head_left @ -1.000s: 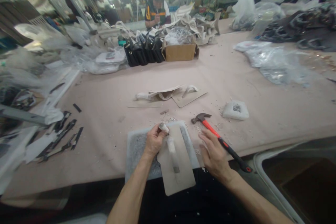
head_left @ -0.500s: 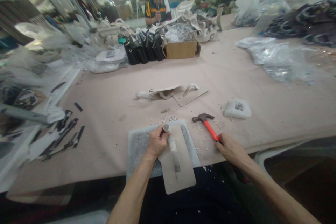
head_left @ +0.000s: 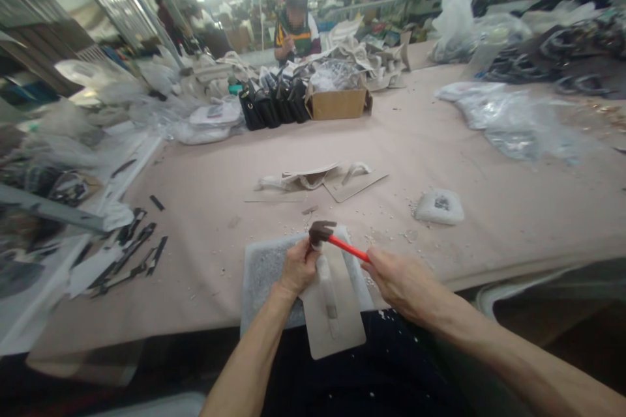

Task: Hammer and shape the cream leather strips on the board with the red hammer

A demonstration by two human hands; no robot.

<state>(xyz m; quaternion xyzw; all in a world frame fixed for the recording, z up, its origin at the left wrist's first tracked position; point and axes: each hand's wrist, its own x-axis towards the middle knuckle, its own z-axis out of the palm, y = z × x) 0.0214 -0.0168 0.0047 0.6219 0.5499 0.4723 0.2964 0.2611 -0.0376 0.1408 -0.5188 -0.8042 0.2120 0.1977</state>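
Note:
My left hand [head_left: 299,268] pinches the top end of a wrapped handle [head_left: 327,290] that is fixed to a flat beige panel [head_left: 345,303]. The panel lies partly on a speckled grey slab [head_left: 267,267], and its rounded lower end hangs over the table edge. In my right hand [head_left: 394,277] is a claw hammer [head_left: 349,247], gripped by its red handle. The dark hammer head is right at the handle's top end, beside my left fingertips, and hides that spot; whether it touches cannot be made out.
Beyond the slab lie more beige panels with handles [head_left: 345,186]. To the right sits a white pack of small dark parts [head_left: 440,206], with tiny white bits scattered around. Black strips [head_left: 156,255] lie left. Farther back are black bags [head_left: 271,104], a cardboard box [head_left: 337,105] and a seated person [head_left: 297,32].
My right hand has lifted the hammer off the table and brought it left, so its head is now over the handle's top end. My left hand keeps its hold on the panel.

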